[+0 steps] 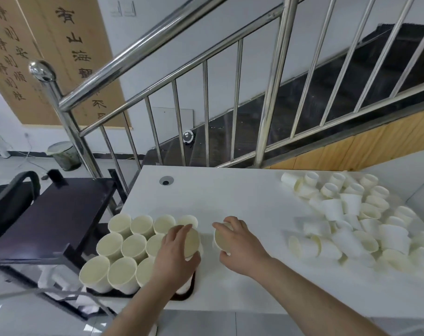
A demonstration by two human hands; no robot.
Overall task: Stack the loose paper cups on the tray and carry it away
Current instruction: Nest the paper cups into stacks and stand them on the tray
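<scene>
Several upright stacks of white paper cups (123, 246) stand packed together on a dark tray (185, 293) at the table's front left. My left hand (176, 253) grips a tilted cup (191, 240) over the right side of the tray. Just to the right, my right hand (240, 246) holds another paper cup (222, 240) above the table, its mouth turned towards me. A large heap of loose paper cups (351, 221) lies at the right of the table.
The white table (230, 197) has a cable hole (166, 181) near its back edge. A dark cart (56, 214) stands to the left. A steel stair railing (206, 117) rises behind the table. A bin (64, 155) sits on the floor at far left.
</scene>
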